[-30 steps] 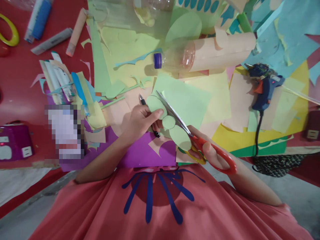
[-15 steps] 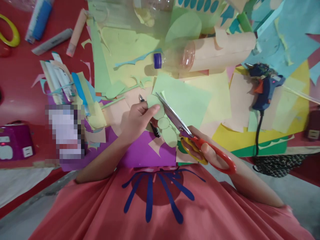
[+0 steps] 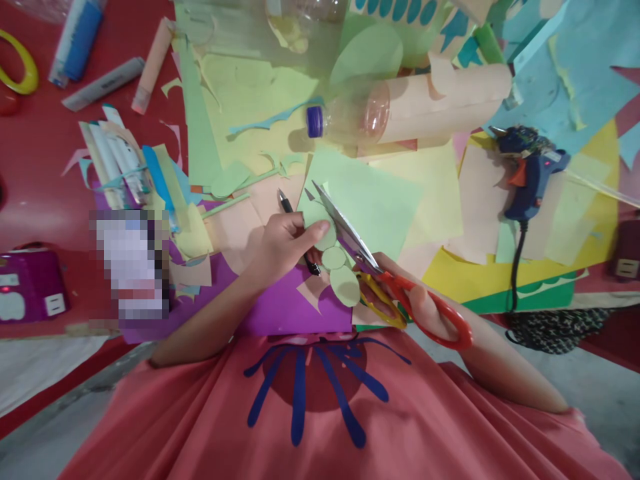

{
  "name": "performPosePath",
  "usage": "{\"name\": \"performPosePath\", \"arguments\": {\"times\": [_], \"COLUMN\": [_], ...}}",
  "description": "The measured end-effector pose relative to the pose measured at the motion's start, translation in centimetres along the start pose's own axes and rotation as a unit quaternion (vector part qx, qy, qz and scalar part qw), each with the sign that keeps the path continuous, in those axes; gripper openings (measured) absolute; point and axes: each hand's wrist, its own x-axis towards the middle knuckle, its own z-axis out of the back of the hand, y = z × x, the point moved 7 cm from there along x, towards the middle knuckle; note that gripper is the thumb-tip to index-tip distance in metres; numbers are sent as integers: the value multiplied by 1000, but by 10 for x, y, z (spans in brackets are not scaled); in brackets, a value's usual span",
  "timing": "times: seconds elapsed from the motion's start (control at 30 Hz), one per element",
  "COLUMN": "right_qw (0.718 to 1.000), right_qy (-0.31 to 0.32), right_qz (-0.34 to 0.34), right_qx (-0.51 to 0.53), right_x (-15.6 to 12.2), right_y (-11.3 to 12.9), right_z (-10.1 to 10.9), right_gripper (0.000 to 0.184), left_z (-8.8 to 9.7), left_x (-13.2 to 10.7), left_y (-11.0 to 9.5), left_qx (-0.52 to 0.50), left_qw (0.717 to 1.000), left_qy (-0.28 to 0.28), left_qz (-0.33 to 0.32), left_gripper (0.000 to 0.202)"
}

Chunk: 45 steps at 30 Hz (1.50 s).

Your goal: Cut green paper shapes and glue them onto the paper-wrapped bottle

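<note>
My left hand (image 3: 287,247) pinches a light green paper cutout (image 3: 345,287) made of joined rounded shapes with drawn outlines. Its thumb lies on the upper rounded part. In my right hand (image 3: 423,310) is a pair of scissors (image 3: 363,253) with one red and one yellow handle loop. The blades point up and left, spread slightly apart, close beside the cutout's right edge. A black pen (image 3: 286,201) lies on the papers, partly hidden by my left hand. Beyond the blades rests a light green sheet (image 3: 373,193).
A clear bottle (image 3: 350,117) wrapped in peach paper lies across the far side. A glue gun (image 3: 533,173) with a lit red light is at right. Markers (image 3: 115,160), a purple box (image 3: 33,283), a blurred phone-like object (image 3: 131,263) and paper scraps are at left.
The cutout and my left hand have shifted slightly right and toward me. The scissor blades have parted a little more, and a small pointed tip now shows left of them.
</note>
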Motion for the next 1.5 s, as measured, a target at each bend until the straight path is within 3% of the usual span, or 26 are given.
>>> {"name": "performPosePath", "arguments": {"times": [0.13, 0.33, 0.7, 1.07, 1.5], "right_qw": [997, 994, 996, 994, 995], "right_qy": [-15, -51, -53, -53, -53], "right_qz": [-36, -20, -25, -84, -74], "right_qx": [68, 96, 65, 48, 35], "right_x": [1, -1, -5, -6, -7], "right_y": [-8, -13, -5, -10, -9], "right_z": [-2, 1, 5, 8, 11], "right_gripper": [71, 73, 61, 74, 71], "left_z": [0, -1, 3, 5, 6], "left_x": [1, 2, 2, 2, 1], "left_y": [-2, -4, 1, 3, 4], "left_qx": [8, -6, 5, -7, -24], "left_qw": [1000, 1000, 999, 1000, 1000], "left_qy": [5, 10, -15, -19, -19], "left_qz": [-11, -20, -28, -10, 3], "left_gripper": [41, 44, 50, 50, 52]}}
